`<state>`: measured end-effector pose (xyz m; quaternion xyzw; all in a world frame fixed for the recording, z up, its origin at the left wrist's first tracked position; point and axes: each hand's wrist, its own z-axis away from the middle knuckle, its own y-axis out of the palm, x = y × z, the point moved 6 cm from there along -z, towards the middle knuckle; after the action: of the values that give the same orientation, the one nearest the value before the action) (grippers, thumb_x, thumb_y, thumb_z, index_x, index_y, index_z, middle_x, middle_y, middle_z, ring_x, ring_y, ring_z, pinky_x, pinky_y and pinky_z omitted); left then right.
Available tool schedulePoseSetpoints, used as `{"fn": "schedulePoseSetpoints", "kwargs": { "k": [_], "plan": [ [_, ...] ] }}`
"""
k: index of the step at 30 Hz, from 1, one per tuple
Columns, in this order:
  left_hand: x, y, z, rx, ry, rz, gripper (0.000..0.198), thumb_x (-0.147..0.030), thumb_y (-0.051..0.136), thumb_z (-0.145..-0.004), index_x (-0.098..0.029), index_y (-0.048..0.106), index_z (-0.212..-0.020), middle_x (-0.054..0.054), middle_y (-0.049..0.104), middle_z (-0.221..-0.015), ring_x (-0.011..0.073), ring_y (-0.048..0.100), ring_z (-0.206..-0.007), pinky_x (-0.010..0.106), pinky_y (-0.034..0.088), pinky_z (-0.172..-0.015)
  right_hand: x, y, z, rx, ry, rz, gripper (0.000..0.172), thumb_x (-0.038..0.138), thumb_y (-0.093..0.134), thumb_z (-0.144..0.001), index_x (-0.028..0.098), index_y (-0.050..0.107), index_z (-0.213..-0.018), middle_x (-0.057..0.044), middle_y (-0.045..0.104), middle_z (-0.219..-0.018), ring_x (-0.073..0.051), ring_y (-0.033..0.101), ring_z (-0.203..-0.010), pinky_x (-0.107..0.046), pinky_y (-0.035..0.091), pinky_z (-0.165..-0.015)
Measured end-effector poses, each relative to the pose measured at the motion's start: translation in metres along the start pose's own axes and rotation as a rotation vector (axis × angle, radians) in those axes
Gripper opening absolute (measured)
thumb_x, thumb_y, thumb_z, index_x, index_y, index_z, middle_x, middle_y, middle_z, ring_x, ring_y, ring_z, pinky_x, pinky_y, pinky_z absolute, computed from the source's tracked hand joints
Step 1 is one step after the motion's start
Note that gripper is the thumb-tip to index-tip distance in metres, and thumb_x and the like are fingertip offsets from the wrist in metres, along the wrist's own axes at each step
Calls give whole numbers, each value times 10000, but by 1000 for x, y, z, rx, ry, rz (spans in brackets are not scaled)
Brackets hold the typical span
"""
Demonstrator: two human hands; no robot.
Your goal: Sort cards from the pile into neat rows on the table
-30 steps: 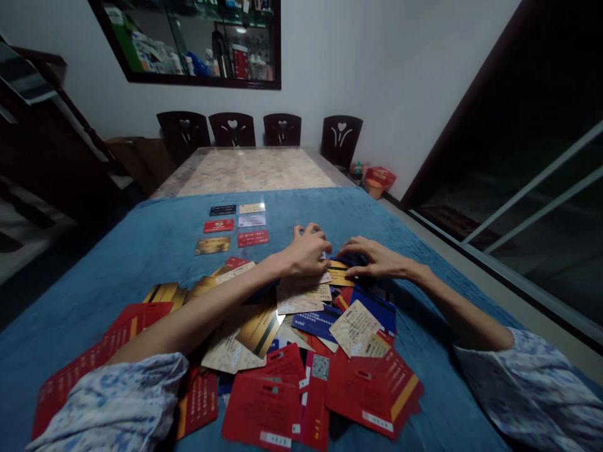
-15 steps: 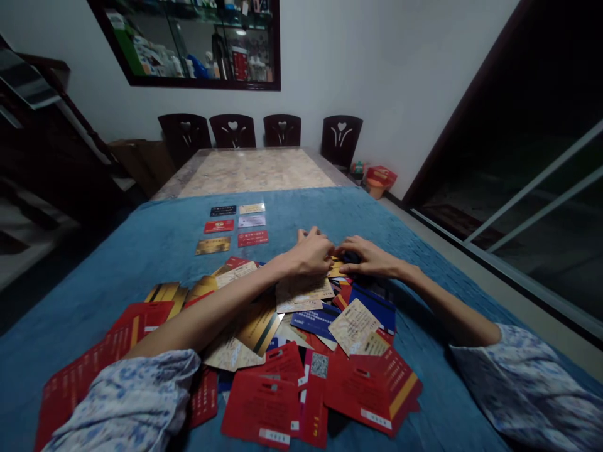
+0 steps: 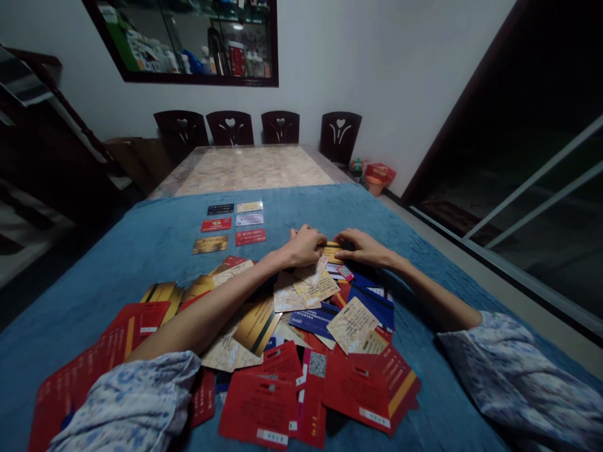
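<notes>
Head view: gold card [image 3: 332,253] between both hands [image 3: 362,247], above scattered cards [image 3: 311,320].

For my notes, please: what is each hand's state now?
Left hand: curled; whether it holds anything cannot be told.
Right hand: holding a gold card.

A home's dining room by its look; heart-cut dining chairs [image 3: 214,130] stand beyond a cloth-draped bench [image 3: 254,168]; a glass-shelved display cabinet [image 3: 202,80] is set in the wall [image 3: 330,50].

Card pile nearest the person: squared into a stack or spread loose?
Spread loose: the cards overlap at differing angles across the blue cloth, many faces and corners showing; the left forearm hides some.
</notes>
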<state>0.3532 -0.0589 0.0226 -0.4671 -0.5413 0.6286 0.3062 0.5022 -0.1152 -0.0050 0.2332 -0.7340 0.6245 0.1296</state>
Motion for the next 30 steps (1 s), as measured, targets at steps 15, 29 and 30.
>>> {"fn": "schedulePoseSetpoints", "kwargs": {
  "k": [15,29,30],
  "plan": [
    [17,-4,2,-85,-95,43,430,-159,488,-913,-242,727,-1261,143,676,-1213,339,552,-1201,528,480,-968,-3,8,-6,-177,31,-94,281,324,683,-858,217,691,-1117,-56,721,-1000,-217,635,-913,-380,511,-874],
    [34,-5,3,-238,-198,148,389,-162,517,-878,-225,765,-1172,117,757,-1132,300,656,-1107,473,490,-989,-1,12,-9,-165,-1,-90,333,266,647,-878,218,713,-1201,-90,725,-1097,-235,645,-975,-426,504,-938],
    [34,-5,3,-236,-206,150,380,-159,513,-878,-224,763,-1157,112,760,-1131,298,660,-1104,472,490,-985,-2,12,-9,-163,-10,-78,335,275,652,-878,215,713,-1201,-92,729,-1107,-240,647,-989,-433,499,-950]
  ]
}}
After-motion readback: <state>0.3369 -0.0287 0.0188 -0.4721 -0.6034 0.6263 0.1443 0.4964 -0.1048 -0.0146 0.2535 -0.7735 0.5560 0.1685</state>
